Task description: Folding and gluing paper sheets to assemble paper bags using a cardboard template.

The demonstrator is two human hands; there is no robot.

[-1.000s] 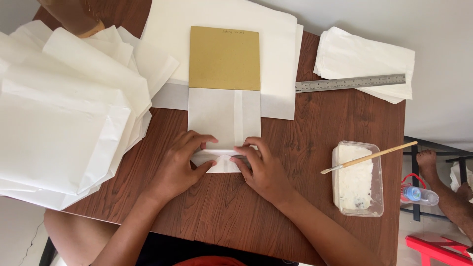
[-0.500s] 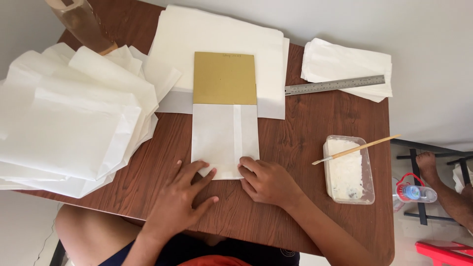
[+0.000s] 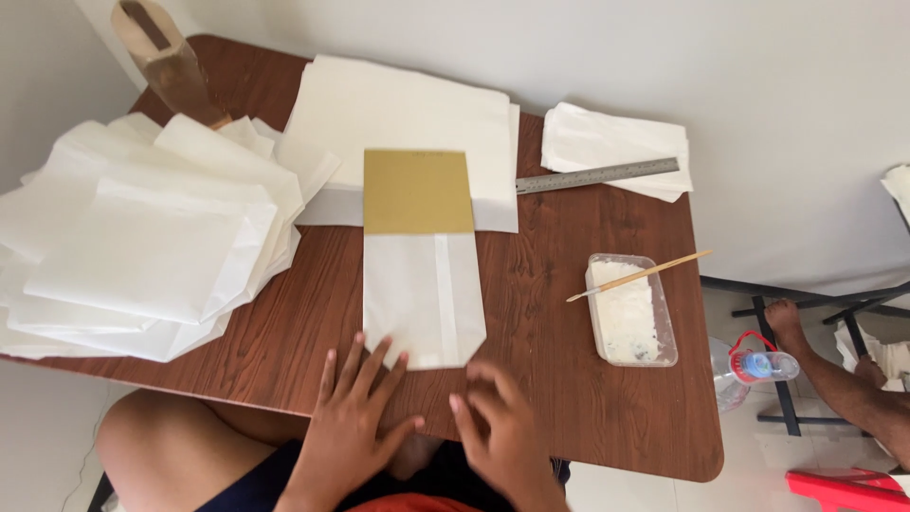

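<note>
A white paper bag lies flat on the brown wooden table, wrapped around a tan cardboard sheet that sticks out at its far end. The bag's near end is folded into a blunt point. My left hand rests flat on the table just below the bag's near left corner, fingers spread, fingertips at the bag's edge. My right hand hovers beside it near the table's front edge, blurred, fingers apart, holding nothing.
A heap of finished white bags covers the table's left. A stack of white sheets lies behind, a steel ruler on smaller papers at the back right. A clear tub of white paste with a stick stands right. Another person's foot and a bottle are on the floor.
Both hands have let go of the bag's folded near end and drawn back toward the table's front edge. The camera has tilted, showing more of the table.
</note>
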